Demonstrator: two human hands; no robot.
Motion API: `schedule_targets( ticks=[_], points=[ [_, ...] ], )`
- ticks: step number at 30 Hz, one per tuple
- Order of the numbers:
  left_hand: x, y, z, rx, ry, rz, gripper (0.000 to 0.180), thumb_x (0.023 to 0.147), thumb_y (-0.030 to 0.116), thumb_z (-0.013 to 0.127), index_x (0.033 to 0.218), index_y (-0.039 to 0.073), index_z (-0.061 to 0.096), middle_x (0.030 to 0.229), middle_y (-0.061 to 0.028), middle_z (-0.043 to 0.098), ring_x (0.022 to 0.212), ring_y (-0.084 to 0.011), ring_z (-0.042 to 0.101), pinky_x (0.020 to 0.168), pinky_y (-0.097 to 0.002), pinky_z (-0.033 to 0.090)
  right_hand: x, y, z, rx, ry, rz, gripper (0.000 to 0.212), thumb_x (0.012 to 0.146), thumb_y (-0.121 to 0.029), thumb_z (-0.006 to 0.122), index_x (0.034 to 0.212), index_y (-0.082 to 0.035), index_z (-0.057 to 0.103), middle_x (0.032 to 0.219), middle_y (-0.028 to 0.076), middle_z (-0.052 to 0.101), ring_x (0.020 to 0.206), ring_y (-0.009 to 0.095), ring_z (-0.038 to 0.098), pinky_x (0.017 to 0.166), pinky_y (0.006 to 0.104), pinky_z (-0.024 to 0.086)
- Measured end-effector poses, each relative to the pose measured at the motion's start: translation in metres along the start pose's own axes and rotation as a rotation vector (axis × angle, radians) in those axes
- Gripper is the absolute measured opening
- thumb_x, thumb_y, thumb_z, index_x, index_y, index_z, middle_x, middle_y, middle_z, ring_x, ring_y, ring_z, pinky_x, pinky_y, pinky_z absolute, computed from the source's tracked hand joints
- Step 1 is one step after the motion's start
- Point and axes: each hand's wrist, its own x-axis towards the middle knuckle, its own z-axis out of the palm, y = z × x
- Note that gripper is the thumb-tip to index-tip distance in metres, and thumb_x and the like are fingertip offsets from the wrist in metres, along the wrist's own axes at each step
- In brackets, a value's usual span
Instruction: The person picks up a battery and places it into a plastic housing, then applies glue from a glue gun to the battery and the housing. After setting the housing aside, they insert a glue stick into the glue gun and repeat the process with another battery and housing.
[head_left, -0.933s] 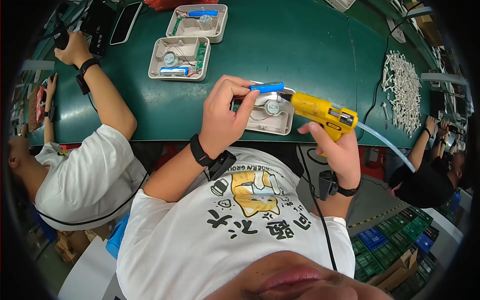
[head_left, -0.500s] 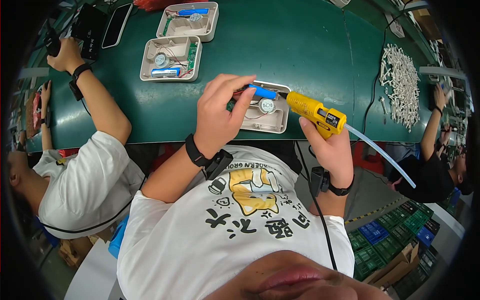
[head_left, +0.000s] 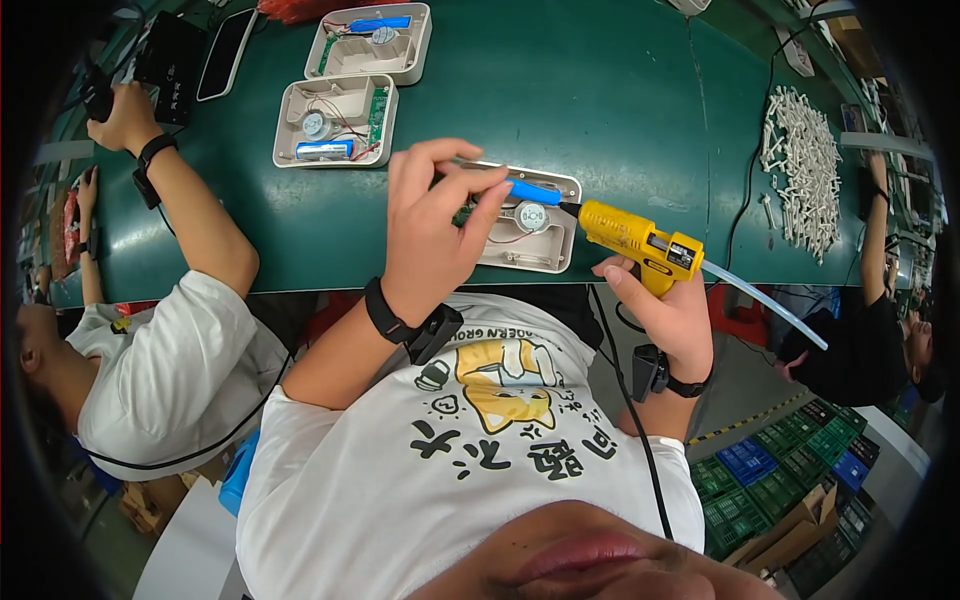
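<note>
Pinched between the thumb and fingers of my left hand (head_left: 440, 220) is a blue cylindrical battery (head_left: 535, 192), tilted over a light-grey plastic housing (head_left: 545, 258). A round silver part (head_left: 531, 216) with thin wires sits inside that housing, and my fingers hide its left side. My right hand (head_left: 665, 315) grips a yellow hot glue gun (head_left: 640, 240) by its handle. The gun's dark nozzle (head_left: 570, 209) is at the right end of the battery; whether they touch I cannot tell. From the gun's back sticks a long translucent glue stick (head_left: 765, 305).
Two more open housings (head_left: 335, 125) with batteries, boards and wires lie farther left on the green table (head_left: 580, 90). A phone (head_left: 228, 55) is beyond them. Small white parts (head_left: 800, 170) are heaped at the right, near a black cable (head_left: 750, 180). A co-worker's arm (head_left: 190, 200) reaches in at the left.
The glue gun has shifted slightly right and down, its nozzle still by the battery's end. My left fingers have moved with the battery, which sits a little lower and to the right.
</note>
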Motion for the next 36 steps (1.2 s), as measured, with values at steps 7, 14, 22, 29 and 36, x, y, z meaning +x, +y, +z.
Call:
schedule_targets(
  ticks=[7, 14, 22, 29, 36],
  points=[
    [0.011, -0.007, -0.003, -0.152, -0.15, -0.235, 0.013, 0.089, 0.008, 0.081, 0.102, 0.006, 0.077, 0.112, -0.0101, 0.075, 0.102, -0.0291, 0.068, 0.088, -0.0404, 0.052, 0.001, -0.011, 0.003, 0.092, 0.01, 0.086, 0.018, 0.099, -0.012, 0.078, 0.106, 0.0, 0.066, 0.096, 0.005, 0.072, 0.085, 0.012, 0.071, 0.067, 0.025, 0.056],
    [0.032, -0.009, -0.016, -0.111, -0.462, -0.294, 0.018, 0.093, 0.016, 0.078, 0.11, 0.011, 0.081, 0.101, -0.0067, 0.069, 0.104, -0.028, 0.064, 0.091, -0.0427, 0.049, 0.01, -0.017, 0.001, -0.08, 0.049, 0.346, 0.021, 0.099, -0.017, 0.08, 0.105, -0.001, 0.068, 0.095, 0.003, 0.071, 0.074, 0.007, 0.064, 0.061, 0.0238, 0.054],
    [0.026, -0.009, -0.014, -0.097, -0.452, -0.32, 0.02, 0.094, 0.018, 0.076, 0.113, 0.016, 0.083, 0.096, -0.0033, 0.063, 0.099, -0.0243, 0.06, 0.09, -0.0399, 0.042, 0.003, -0.017, 0.008, -0.252, 0.142, 0.167, 0.026, 0.095, -0.023, 0.084, 0.101, 0.0, 0.072, 0.082, -0.001, 0.068, 0.07, 0.006, 0.06, 0.064, 0.0241, 0.048],
    [0.027, -0.013, -0.012, -0.123, -0.45, -0.312, 0.017, 0.095, 0.018, 0.076, 0.11, 0.017, 0.084, 0.095, -0.0022, 0.063, 0.098, -0.0237, 0.06, 0.09, -0.0395, 0.042, -0.008, -0.01, -0.002, -0.014, 0.06, 0.219, 0.03, 0.097, -0.014, 0.082, 0.121, 0.0, 0.072, 0.082, -0.006, 0.063, 0.064, 0.003, 0.053, 0.055, 0.0207, 0.041],
    [0.023, -0.018, -0.008, -0.15, -0.42, -0.307, 0.017, 0.094, 0.017, 0.076, 0.11, 0.017, 0.084, 0.096, -0.0018, 0.064, 0.098, -0.0232, 0.061, 0.09, -0.0394, 0.042, 0.003, -0.016, 0.007, -0.129, 0.097, 0.208, 0.027, 0.095, -0.015, 0.084, 0.113, 0.0, 0.069, 0.08, -0.006, 0.06, 0.062, 0.003, 0.05, 0.055, 0.0218, 0.042]
  ],
)
